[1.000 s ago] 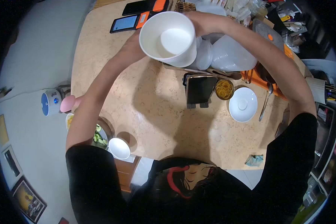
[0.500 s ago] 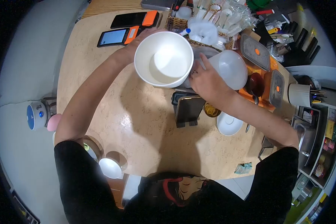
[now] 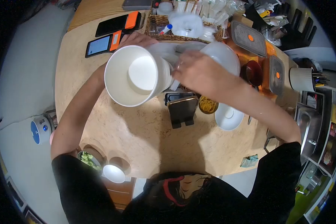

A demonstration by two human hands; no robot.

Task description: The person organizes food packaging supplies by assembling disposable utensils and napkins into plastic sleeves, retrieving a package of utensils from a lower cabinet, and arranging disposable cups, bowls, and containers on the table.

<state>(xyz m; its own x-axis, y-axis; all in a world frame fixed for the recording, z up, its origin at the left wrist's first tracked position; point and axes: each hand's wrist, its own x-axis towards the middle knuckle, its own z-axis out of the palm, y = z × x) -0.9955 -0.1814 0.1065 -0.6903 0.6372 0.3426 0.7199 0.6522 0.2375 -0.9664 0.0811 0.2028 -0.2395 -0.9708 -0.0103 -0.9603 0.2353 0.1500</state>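
Note:
A large white paper tub [image 3: 114,80] tilts with its mouth toward me, and ridged rims on its right side look like more tubs nested behind it. My left hand [image 3: 138,39] reaches around the far side of the tub and seems to grip it; part of the hand is hidden. Against the tub's right side, my right hand [image 3: 199,71] is closed and blurred, and what its fingers hold cannot be made out. Cloudy plastic [image 3: 164,49] shows between the hands. Just right of that sits a translucent round container [image 3: 226,56].
Two handheld devices with orange ends, one with a lit screen [image 3: 99,45], lie at the back left. Behind is a wicker basket [image 3: 151,28] of packets. A phone stand [image 3: 181,110], a bowl of yellow coils [image 3: 207,105], a white lid [image 3: 229,117] and lidded boxes [image 3: 249,38] are rightward.
The white tub has moved left and toward me, its mouth turning further left. My right hand has followed leftward, its raised finger now curled in. The view has shifted slightly.

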